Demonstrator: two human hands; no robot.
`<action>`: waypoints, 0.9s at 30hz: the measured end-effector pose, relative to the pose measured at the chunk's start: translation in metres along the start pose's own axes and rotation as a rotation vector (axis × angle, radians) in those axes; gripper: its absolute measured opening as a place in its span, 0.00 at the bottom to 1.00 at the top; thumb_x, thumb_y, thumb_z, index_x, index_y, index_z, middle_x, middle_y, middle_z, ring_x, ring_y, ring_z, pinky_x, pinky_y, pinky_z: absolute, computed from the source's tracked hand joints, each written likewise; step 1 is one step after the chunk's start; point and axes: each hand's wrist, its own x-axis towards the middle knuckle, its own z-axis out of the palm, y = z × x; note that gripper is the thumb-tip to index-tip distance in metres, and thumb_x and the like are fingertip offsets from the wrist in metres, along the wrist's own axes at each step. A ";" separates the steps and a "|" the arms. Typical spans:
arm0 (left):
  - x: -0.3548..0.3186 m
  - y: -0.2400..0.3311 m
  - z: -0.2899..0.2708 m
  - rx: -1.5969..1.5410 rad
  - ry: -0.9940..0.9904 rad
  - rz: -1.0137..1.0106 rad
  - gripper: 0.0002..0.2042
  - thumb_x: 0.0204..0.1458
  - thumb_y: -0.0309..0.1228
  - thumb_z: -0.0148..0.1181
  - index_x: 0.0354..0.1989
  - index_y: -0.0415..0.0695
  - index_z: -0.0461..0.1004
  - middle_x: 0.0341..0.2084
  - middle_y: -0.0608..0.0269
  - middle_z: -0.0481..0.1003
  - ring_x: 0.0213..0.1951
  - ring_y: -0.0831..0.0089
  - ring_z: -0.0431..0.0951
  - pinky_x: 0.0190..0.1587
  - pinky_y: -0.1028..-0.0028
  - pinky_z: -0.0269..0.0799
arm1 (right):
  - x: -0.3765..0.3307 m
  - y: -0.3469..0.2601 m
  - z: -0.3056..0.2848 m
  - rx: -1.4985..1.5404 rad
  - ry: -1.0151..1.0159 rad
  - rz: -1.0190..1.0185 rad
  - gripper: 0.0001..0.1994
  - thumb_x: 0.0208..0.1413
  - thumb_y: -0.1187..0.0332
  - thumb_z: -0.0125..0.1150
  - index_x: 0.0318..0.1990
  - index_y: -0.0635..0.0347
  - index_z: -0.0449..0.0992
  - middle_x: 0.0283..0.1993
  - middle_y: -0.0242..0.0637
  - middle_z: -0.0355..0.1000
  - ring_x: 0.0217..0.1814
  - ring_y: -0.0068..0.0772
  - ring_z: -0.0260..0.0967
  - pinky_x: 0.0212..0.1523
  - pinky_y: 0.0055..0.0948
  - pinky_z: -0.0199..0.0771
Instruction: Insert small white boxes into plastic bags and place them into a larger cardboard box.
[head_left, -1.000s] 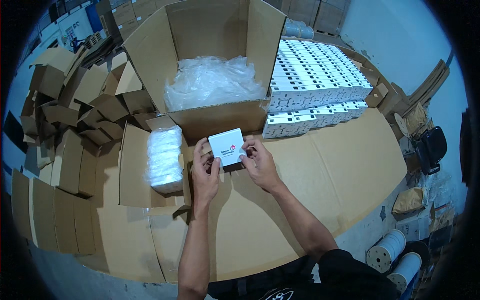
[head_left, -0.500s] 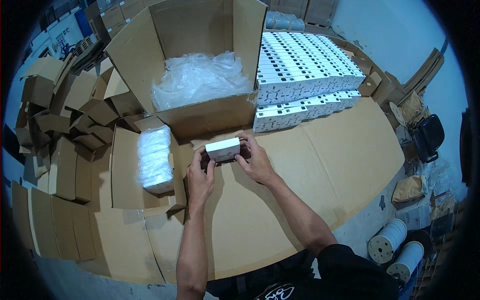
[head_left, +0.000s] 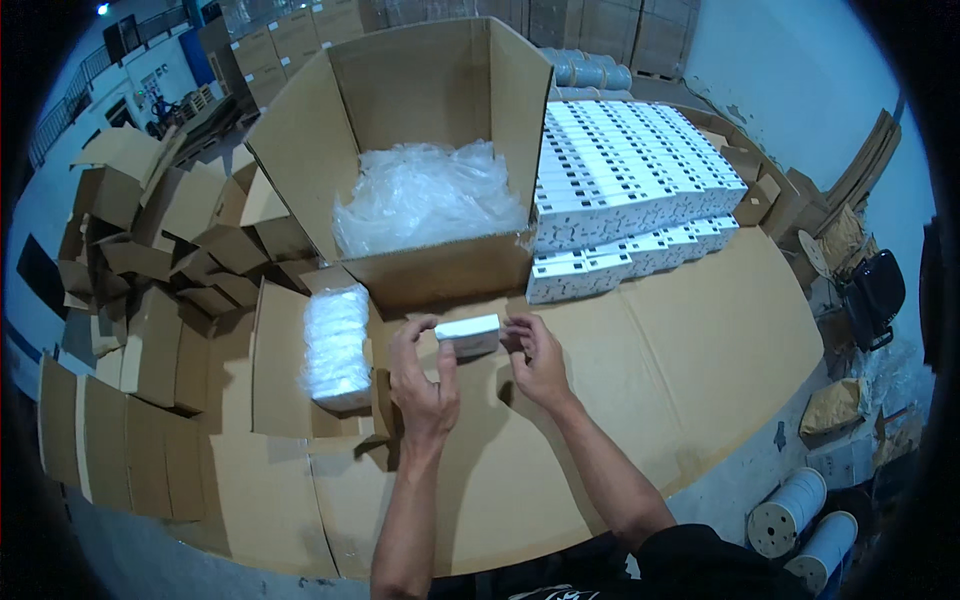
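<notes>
Small box (head_left: 468, 334) sits btwn left hand (head_left: 424, 385) & right hand (head_left: 540, 362), above the cardboard-covered table (head_left: 700, 340). Open carton (head_left: 420, 160) just behind the hands, plastic wrap (head_left: 428, 196) inside. Stacked boxes (head_left: 630, 185) behind-right. Wrapped bundle (head_left: 335, 345) just left of left hand; folded cartons (head_left: 150, 250) further left.

Bare cardboard table top (head_left: 700, 330) right of the hands; open carton (head_left: 430, 150) and stacked white boxes (head_left: 620, 190) beyond.

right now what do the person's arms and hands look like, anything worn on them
Both are bare: the left hand and right hand wear no gloves, and no watch or rings show. The forearms are uncovered, with no sleeve visible. A black garment shows at the lower edge.
</notes>
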 end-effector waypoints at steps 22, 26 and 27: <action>0.356 -0.075 0.024 0.634 -0.635 -0.299 0.22 0.48 0.38 0.74 0.46 0.35 0.80 0.39 0.47 0.82 0.43 0.57 0.83 0.50 0.61 0.78 | -0.009 -0.013 -0.001 -0.160 0.168 0.019 0.09 0.53 0.83 0.51 0.41 0.64 0.71 0.35 0.38 0.71 0.33 0.29 0.73 0.31 0.27 0.72; 0.345 -0.071 0.013 0.637 -0.785 -0.272 0.21 0.45 0.39 0.76 0.43 0.37 0.81 0.35 0.50 0.82 0.36 0.60 0.83 0.45 0.63 0.79 | -0.013 -0.009 0.001 -0.152 0.150 0.035 0.09 0.53 0.83 0.52 0.41 0.64 0.70 0.36 0.38 0.71 0.34 0.29 0.72 0.32 0.27 0.72; 0.343 -0.078 0.010 0.636 -0.821 -0.229 0.21 0.45 0.39 0.76 0.43 0.38 0.82 0.33 0.50 0.82 0.34 0.62 0.83 0.43 0.64 0.79 | -0.013 -0.008 0.002 -0.125 0.148 0.044 0.09 0.53 0.83 0.52 0.41 0.64 0.70 0.36 0.37 0.71 0.34 0.28 0.72 0.32 0.27 0.72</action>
